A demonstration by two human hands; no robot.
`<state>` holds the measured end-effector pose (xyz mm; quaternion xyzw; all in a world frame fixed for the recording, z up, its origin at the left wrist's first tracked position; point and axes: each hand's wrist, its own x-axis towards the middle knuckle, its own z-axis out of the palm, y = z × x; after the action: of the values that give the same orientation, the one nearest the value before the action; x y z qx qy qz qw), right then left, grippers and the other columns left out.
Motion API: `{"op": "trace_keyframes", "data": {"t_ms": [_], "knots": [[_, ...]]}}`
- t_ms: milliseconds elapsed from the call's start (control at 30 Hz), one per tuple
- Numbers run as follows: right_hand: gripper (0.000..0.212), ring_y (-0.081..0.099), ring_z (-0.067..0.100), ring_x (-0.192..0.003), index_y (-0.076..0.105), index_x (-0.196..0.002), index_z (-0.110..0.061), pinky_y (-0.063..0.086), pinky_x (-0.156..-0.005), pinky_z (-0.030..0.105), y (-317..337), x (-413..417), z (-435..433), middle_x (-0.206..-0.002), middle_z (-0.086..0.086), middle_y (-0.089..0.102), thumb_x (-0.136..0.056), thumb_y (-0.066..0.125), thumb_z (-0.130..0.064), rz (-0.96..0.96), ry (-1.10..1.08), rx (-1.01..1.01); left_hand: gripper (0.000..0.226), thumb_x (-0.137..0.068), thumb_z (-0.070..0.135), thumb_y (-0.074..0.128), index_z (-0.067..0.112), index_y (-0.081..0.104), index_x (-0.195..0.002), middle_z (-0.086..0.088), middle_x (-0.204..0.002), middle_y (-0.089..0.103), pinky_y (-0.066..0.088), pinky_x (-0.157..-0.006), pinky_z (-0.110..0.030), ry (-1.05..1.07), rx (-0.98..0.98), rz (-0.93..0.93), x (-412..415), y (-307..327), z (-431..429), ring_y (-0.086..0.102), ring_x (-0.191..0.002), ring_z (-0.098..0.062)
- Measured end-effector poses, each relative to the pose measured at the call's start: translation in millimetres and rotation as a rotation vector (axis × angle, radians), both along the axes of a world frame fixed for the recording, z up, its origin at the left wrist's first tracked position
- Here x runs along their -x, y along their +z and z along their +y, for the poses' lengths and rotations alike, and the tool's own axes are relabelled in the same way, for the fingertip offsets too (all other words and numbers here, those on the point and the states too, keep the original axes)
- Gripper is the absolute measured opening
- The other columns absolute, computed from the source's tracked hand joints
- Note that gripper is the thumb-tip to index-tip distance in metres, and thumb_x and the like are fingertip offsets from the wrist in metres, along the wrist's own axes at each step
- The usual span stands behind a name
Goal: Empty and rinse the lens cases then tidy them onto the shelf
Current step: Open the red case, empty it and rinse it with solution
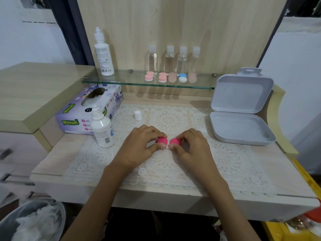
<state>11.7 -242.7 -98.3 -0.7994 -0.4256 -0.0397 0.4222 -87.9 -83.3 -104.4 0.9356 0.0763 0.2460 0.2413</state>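
Waste bin (pixel 10 221): grey, lower left, crumpled white tissue inside.
Left hand (pixel 139 146): fingers curled round the left cap of the pink lens case (pixel 174 141).
Right hand (pixel 191 146): pinches the right cap.
Pink lens case: between both hands, over the lace mat (pixel 225 162).
Solution bottle (pixel 102 129): upright, uncapped, left of the hands.
White cap (pixel 137 115): on the mat, beyond the hands.
Tissue box (pixel 83 110): behind the bottle.
Grey box (pixel 241 110): open, right.
Glass shelf (pixel 121 80): five shelved cases (pixel 172 77) in a row, four clear bottles (pixel 170 60) behind.
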Motion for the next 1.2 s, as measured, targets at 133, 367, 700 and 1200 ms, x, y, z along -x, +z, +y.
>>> {"op": "trace_keyframes", "data": {"t_ms": [133, 367, 700, 1200], "knots": [[0.038, 0.051, 0.011, -0.094, 0.065, -0.107, -0.015, 0.044, -0.084, 0.026, 0.6, -2.4, 1.8, -0.101, -0.005, 0.058, -0.08, 0.069, -0.042, -0.02, -0.009, 0.025, 0.045, -0.081, 0.059, 0.053, 0.027, 0.069, -0.109, 0.016, -0.1, 0.065, 0.047, -0.083, -0.043, -0.005, 0.008, -0.001, 0.0, 0.3, -0.2, 0.054, -0.096, -0.008], [0.017, 0.05, 0.008, -0.092, 0.07, -0.097, -0.015, 0.042, -0.083, 0.026, -2.9, -1.7, 1.2, -0.093, -0.008, 0.058, -0.082, 0.061, -0.011, -0.068, 0.044, -0.012, 0.046, -0.081, 0.058, 0.052, 0.027, 0.069, -0.111, 0.016, -0.101, 0.065, 0.047, -0.084, -0.044, -0.004, 0.016, 0.002, -0.1, -0.5, 0.7, 0.054, -0.096, -0.008], [0.035, 0.051, 0.01, -0.097, 0.061, -0.117, -0.017, 0.045, -0.091, 0.038, -0.4, -0.2, 1.3, -0.106, -0.008, 0.058, -0.083, 0.056, -0.025, -0.037, 0.063, -0.008, 0.048, -0.081, 0.059, 0.05, 0.026, 0.069, -0.111, 0.016, -0.102, 0.064, 0.046, -0.085, -0.043, -0.001, 0.007, 0.006, 0.0, -0.4, 0.7, 0.053, -0.095, -0.007], [0.033, 0.047, 0.01, -0.1, 0.058, -0.106, -0.019, 0.043, -0.088, 0.033, -1.0, 1.2, 0.5, -0.105, -0.009, 0.054, -0.081, 0.068, -0.038, 0.018, 0.043, -0.01, 0.046, -0.083, 0.055, 0.049, 0.025, 0.069, -0.111, 0.015, -0.102, 0.065, 0.046, -0.084, -0.043, -0.011, -0.01, -0.003, 0.3, -0.3, 0.6, 0.055, -0.096, -0.008]]}}
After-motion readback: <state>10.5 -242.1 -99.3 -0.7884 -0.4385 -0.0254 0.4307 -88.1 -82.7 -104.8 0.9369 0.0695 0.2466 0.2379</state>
